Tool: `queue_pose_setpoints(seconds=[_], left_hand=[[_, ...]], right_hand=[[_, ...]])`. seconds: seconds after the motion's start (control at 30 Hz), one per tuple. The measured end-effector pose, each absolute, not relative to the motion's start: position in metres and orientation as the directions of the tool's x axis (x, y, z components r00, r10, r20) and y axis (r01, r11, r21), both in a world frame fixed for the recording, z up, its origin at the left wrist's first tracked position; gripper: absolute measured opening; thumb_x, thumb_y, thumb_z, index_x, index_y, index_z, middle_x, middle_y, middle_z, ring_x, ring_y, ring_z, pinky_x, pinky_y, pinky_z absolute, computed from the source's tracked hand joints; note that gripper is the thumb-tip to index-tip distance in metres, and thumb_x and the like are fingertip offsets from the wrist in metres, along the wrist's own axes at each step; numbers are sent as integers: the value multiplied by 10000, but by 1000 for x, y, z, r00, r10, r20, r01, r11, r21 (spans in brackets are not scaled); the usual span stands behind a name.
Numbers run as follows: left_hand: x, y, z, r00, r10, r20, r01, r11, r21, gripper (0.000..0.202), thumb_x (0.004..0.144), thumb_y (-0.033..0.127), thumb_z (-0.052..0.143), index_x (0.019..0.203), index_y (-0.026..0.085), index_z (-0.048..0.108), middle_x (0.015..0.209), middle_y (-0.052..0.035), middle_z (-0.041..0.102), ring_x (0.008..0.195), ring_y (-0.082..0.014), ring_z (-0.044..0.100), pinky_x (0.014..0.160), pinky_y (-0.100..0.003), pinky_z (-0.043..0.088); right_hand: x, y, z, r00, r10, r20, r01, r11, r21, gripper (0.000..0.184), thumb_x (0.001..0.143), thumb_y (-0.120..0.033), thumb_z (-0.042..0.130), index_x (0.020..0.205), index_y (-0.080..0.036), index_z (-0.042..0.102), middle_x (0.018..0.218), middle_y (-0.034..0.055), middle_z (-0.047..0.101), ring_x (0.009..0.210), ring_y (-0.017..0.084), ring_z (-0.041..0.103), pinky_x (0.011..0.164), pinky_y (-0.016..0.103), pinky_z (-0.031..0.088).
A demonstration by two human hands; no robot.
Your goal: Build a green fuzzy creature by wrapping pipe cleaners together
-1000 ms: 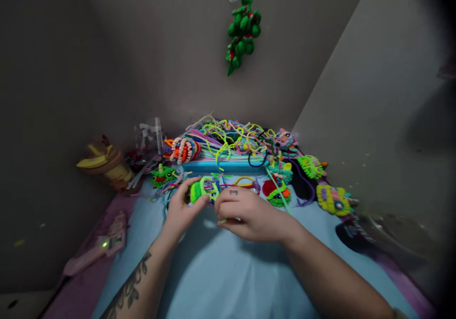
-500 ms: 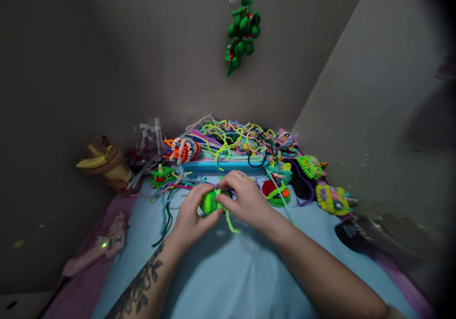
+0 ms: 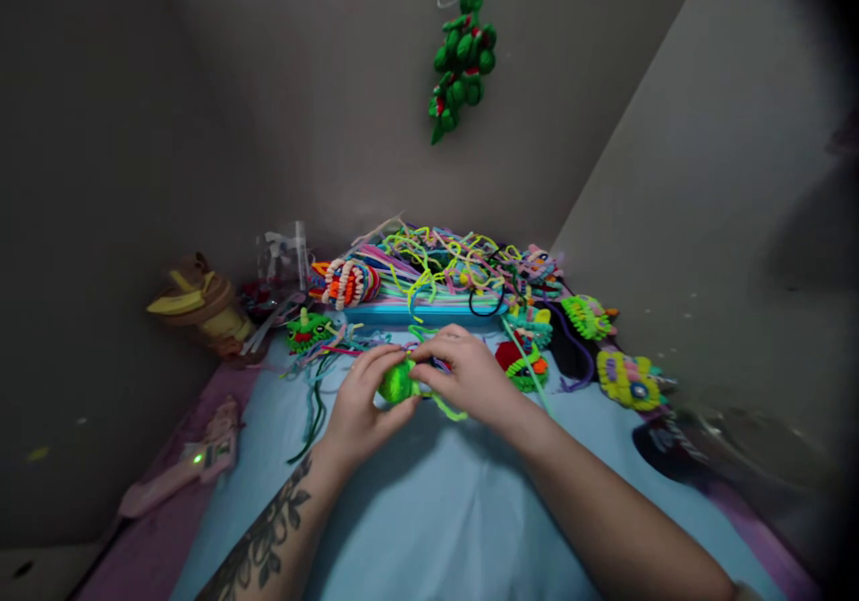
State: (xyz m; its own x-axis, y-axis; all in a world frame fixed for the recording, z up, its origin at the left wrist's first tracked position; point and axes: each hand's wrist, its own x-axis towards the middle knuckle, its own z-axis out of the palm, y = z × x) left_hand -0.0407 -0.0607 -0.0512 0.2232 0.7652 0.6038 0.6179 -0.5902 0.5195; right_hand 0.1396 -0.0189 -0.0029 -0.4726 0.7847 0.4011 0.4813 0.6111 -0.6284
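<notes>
A bright green pipe-cleaner ball (image 3: 396, 382) sits between both of my hands above the light blue cloth (image 3: 429, 512). My left hand (image 3: 359, 409) curls round its left side, thumb and fingers closed on it. My right hand (image 3: 470, 373) pinches it from the right, and a loose green pipe-cleaner tail (image 3: 451, 411) trails from the ball under that hand. Just beyond my fingers lie loose coloured pipe cleaners (image 3: 322, 359).
A heap of coloured pipe cleaners (image 3: 436, 266) fills a blue tray at the back. Finished pipe-cleaner figures (image 3: 627, 377) lie along the right, a small green one (image 3: 305, 331) to the left. A pink glue gun (image 3: 194, 467) rests at left. A green ornament (image 3: 463, 55) hangs on the wall.
Both hands closed in on the green piece and drew it slightly toward me; the open loop seen a second ago is now a compact ball, and the green tail swung right.
</notes>
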Motion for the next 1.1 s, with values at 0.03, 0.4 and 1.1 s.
queue_pose_setpoints(seconds=[0.03, 0.4, 1.1], left_hand=[[-41, -61, -51, 233, 760, 607, 621, -596, 509, 483, 773, 224, 672, 1224, 225, 499, 1210, -105, 582, 1145, -233, 546, 970, -404, 461], [-41, -59, -51, 341, 749, 568, 619, -634, 464, 459, 791, 225, 647, 1226, 237, 501, 1227, -115, 587, 1142, -249, 560, 956, -422, 467], [-49, -53, -44, 312, 860, 403, 569, -509, 646, 401, 785, 281, 669, 1179, 242, 606, 1169, -101, 600, 1102, -239, 573, 937, -392, 481]], right_hand=[[140, -18, -3, -484, 781, 395, 480, 614, -627, 59, 761, -185, 717, 816, -205, 718, 804, 30, 712, 868, 195, 551, 801, 328, 435], [147, -6, -6, -556, 807, 202, 494, 516, -700, 60, 704, -174, 744, 709, -181, 684, 918, 30, 536, 939, 189, 501, 878, 361, 402], [165, -25, 30, -409, 774, 483, 384, 627, -678, 154, 811, -182, 601, 672, -197, 666, 676, 1, 676, 641, 131, 607, 616, 244, 434]])
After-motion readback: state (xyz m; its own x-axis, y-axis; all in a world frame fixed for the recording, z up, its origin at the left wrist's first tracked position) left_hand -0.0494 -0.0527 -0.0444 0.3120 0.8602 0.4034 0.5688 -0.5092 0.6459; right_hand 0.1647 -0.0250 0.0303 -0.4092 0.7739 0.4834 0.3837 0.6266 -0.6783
